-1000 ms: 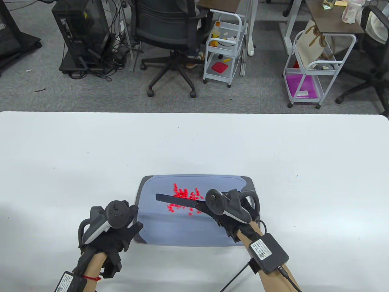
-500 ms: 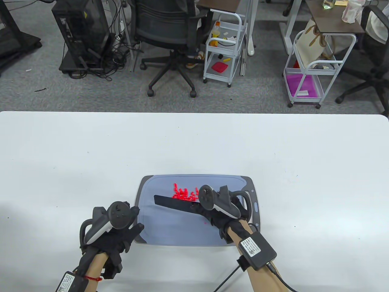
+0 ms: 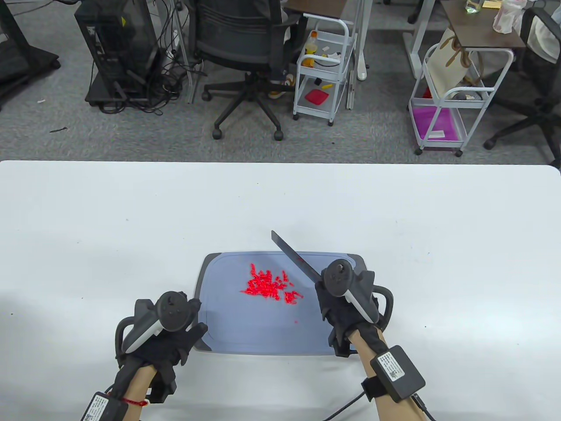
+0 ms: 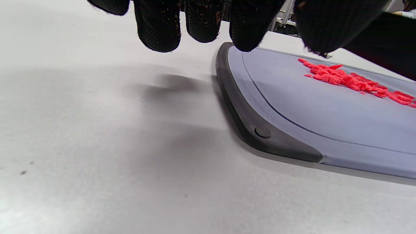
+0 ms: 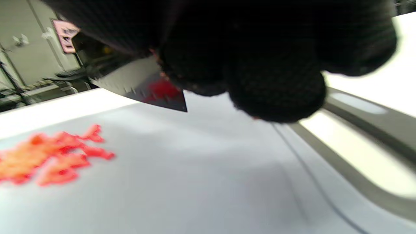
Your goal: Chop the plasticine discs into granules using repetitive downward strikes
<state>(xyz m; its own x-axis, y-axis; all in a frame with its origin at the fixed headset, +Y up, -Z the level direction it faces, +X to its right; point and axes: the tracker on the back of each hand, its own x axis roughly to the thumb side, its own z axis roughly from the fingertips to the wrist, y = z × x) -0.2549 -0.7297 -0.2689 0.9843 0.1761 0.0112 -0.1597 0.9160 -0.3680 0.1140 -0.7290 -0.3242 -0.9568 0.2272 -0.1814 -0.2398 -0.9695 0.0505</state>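
knife (image 3: 294,257) blade points far-left, above granules (image 3: 268,287).

Red plasticine granules (image 3: 268,287) lie scattered mid-board on the grey cutting board (image 3: 263,333).

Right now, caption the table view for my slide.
Right hand holds knife raised beside red granules on board.
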